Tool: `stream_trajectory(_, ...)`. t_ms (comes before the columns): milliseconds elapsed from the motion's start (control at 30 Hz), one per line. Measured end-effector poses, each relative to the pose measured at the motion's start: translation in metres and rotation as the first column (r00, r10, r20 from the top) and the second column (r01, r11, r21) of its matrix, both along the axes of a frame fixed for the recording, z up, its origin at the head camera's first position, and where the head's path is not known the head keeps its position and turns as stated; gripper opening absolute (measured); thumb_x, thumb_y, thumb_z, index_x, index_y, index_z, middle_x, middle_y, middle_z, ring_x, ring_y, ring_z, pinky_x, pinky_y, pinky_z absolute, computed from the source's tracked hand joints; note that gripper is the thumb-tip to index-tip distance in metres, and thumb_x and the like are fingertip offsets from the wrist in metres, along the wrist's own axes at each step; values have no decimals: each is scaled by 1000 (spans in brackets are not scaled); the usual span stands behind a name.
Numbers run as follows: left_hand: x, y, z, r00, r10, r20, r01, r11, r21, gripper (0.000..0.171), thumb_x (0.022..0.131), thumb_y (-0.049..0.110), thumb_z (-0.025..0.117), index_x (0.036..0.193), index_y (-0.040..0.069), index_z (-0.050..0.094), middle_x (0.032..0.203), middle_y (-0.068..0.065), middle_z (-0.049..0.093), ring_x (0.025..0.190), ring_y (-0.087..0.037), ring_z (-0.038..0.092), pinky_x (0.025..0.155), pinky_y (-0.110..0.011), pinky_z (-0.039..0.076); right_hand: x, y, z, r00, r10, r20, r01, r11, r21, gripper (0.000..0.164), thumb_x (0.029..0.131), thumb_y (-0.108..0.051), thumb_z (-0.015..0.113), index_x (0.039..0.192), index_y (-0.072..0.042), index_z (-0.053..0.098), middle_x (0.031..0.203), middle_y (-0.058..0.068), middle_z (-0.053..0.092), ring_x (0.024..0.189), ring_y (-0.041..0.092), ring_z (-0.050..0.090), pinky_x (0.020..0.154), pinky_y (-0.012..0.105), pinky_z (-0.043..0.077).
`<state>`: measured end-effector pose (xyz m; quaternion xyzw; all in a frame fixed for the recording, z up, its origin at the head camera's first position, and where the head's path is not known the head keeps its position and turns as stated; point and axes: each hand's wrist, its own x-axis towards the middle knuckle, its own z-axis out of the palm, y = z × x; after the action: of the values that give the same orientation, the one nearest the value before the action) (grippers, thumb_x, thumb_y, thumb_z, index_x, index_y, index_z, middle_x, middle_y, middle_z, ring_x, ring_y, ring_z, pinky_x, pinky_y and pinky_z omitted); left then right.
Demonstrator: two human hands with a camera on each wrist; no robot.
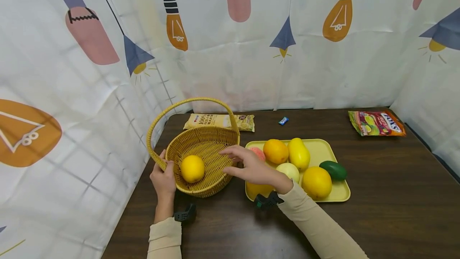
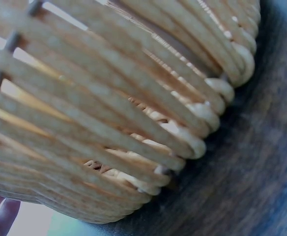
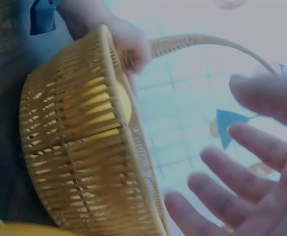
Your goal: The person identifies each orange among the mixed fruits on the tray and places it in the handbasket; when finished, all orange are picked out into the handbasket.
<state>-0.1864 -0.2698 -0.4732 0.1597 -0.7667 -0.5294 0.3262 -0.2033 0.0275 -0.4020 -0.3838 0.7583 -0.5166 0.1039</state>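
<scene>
A woven wicker basket (image 1: pixel 212 139) with a tall arched handle stands on the left of the table, and one round yellow-orange fruit (image 1: pixel 192 169) lies inside it. My left hand (image 1: pixel 163 179) grips the basket's left side at the foot of the handle; in the right wrist view its fingers (image 3: pixel 142 51) curl over there. Over the basket's right rim hovers my right hand (image 1: pixel 248 165), fingers spread and nothing in them. The left wrist view is filled by the basket's woven wall (image 2: pixel 99 108), close up.
Right of the basket, a yellow tray (image 1: pixel 323 147) carries several fruits, including an orange (image 1: pixel 276 151), a yellow pear-shaped fruit (image 1: pixel 299 154) and a dark green fruit (image 1: pixel 333 170). Behind lie a beige packet (image 1: pixel 215 120), a small blue wrapped sweet (image 1: pixel 283 121) and a colourful snack bag (image 1: pixel 376 123).
</scene>
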Motion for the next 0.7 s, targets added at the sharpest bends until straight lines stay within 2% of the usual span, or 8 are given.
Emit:
stream_trajectory(100, 0, 0, 0, 1000, -2, -7, 2, 1000, 1, 42, 95, 15, 53, 136, 14, 60, 127, -14, 64, 98, -17, 59, 69, -16, 40, 1, 13, 2, 999, 40, 29, -41, 999, 13, 48, 96, -24, 62, 142, -15, 49, 141, 5, 50, 124, 26, 51, 101, 53, 40)
stream_trajectory(200, 0, 0, -1, 1000, -3, -6, 3, 1000, 5, 42, 95, 15, 53, 136, 15, 60, 119, -17, 67, 94, -20, 59, 67, -16, 39, 1, 25, 2, 998, 52, 30, -54, 997, 53, 51, 96, -26, 62, 143, -11, 48, 142, 4, 50, 124, 30, 51, 101, 55, 40)
stream_trajectory(300, 0, -1, -2, 1000, -6, 0, 6, 1000, 10, 42, 95, 16, 52, 136, 18, 60, 120, -16, 66, 96, -22, 60, 67, -16, 39, -1, 34, 2, 998, 58, 30, -60, 995, 83, 51, 95, -25, 64, 141, -8, 50, 140, 6, 50, 124, 30, 50, 101, 53, 41)
stream_trajectory(433, 0, -1, -3, 1000, -13, 1, 13, 1000, 18, 42, 95, 17, 52, 137, 19, 60, 133, -11, 61, 110, -25, 60, 72, -14, 40, -5, 47, 1, 995, 88, 50, -92, 991, 92, 50, 94, -22, 66, 139, -7, 52, 137, 11, 50, 121, 32, 50, 99, 49, 44)
stream_trajectory(500, 0, -1, -3, 1000, -15, -1, 15, 1000, 21, 42, 95, 17, 52, 137, 19, 60, 133, -10, 60, 111, -26, 60, 73, -14, 40, -7, 54, 2, 992, 112, 59, -117, 988, 97, 50, 93, -21, 67, 138, -8, 52, 135, 11, 50, 120, 34, 51, 100, 47, 44)
stream_trajectory(700, 0, -1, -3, 1000, -18, 5, 18, 1000, 15, 42, 96, 18, 51, 137, 19, 59, 133, -11, 61, 114, -27, 60, 75, -11, 41, -15, 78, 2, 987, 150, 57, -156, 981, 119, 53, 90, -18, 71, 138, -7, 52, 136, 15, 53, 117, 37, 53, 100, 54, 41)
